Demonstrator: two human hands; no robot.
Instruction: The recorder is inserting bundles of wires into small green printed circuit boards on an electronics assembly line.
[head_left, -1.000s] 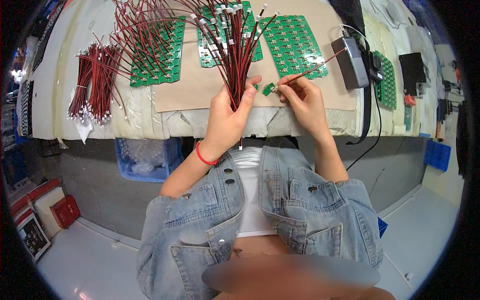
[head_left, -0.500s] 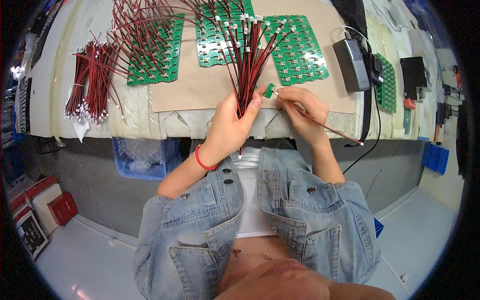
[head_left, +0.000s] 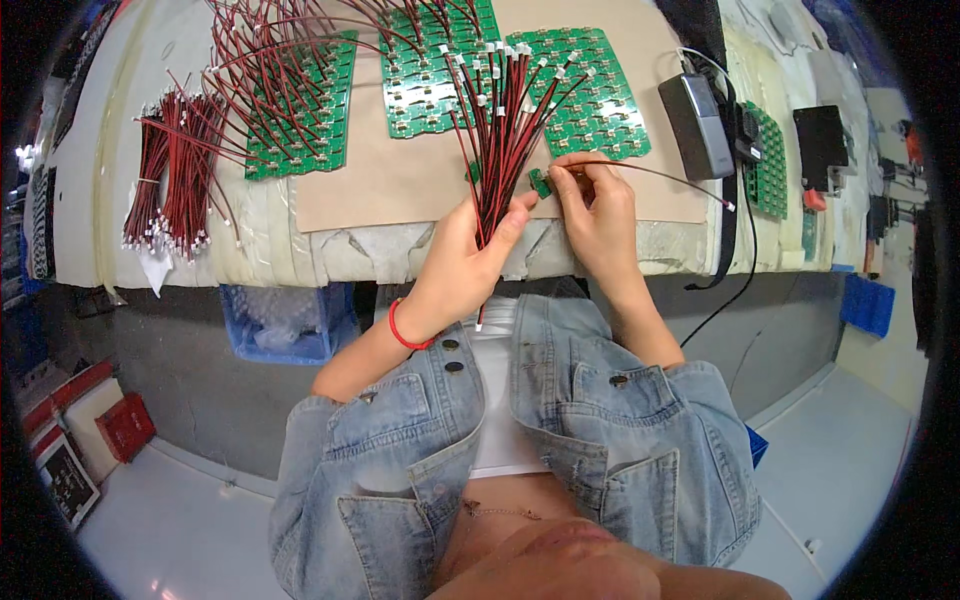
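My left hand is wrapped round a bundle of red and black wires whose white connectors fan out at the top. A small green circuit board sits between the tips of both hands, close to my left fingertips. Thumb and fingers of my right hand pinch beside that board, on a single red-black wire. This wire passes over my right fingers and ends to the right in a white connector. Whether its other end is seated in the board is hidden. Behind the bundle a second small green piece shows partly.
Green circuit board panels lie beyond my hands, at left, middle and right; wires cover the left one. Tied wire bundles lie far left. A black-grey device with cables stands right. Below the table edge is a blue bin.
My right hand has turned more upright and shifted slightly left. Its wire has swung up from below the hand to over the fingers. The small circuit board has tilted.
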